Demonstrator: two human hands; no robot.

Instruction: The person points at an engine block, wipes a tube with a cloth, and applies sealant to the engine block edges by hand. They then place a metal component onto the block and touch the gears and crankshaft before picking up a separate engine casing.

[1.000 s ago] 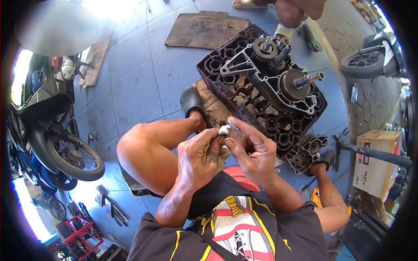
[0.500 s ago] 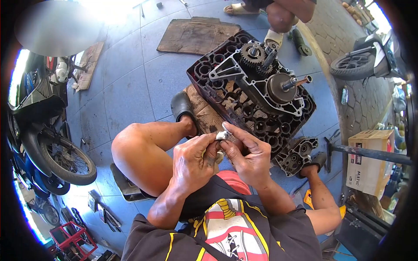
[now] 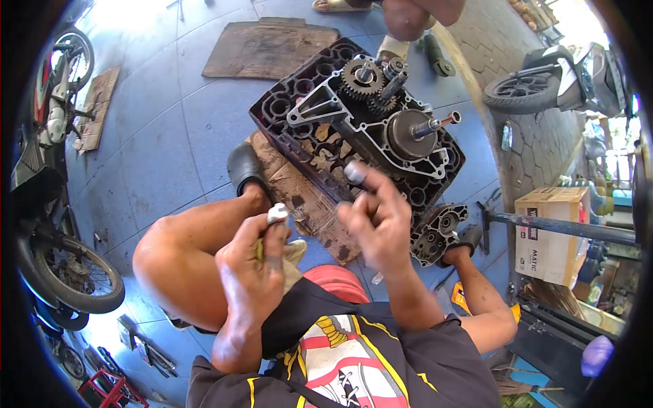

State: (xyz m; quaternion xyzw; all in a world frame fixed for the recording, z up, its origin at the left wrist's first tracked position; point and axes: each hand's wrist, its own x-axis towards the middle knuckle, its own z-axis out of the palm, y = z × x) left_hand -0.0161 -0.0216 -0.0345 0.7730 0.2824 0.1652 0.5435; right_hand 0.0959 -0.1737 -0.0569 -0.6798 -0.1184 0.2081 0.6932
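My left hand [image 3: 255,268] grips a small silvery metal part [image 3: 277,213] together with a yellowish rag [image 3: 292,258], held above my left knee. Just to its right, my right hand [image 3: 374,221] is raised and blurred, pinching a small shiny piece [image 3: 354,173] at its fingertips. Beyond the hands, an engine crankcase [image 3: 381,132] with gears [image 3: 360,78] and a protruding shaft [image 3: 435,124] lies on a dark plastic crate [image 3: 286,102]. A separate crankcase cover [image 3: 435,234] rests on the floor by my right foot.
Another person's leg [image 3: 408,17] stands behind the crate. Cardboard sheets [image 3: 265,47] lie on the blue tiled floor. Motorcycle wheels [image 3: 64,268] stand at the left, a scooter [image 3: 558,78] at the upper right, and a cardboard box [image 3: 551,234] and metal bar [image 3: 564,228] at the right.
My hands, held together around the metal part before, have separated. The right hand lifted away toward the crankcase with a small piece. The view shifted right.
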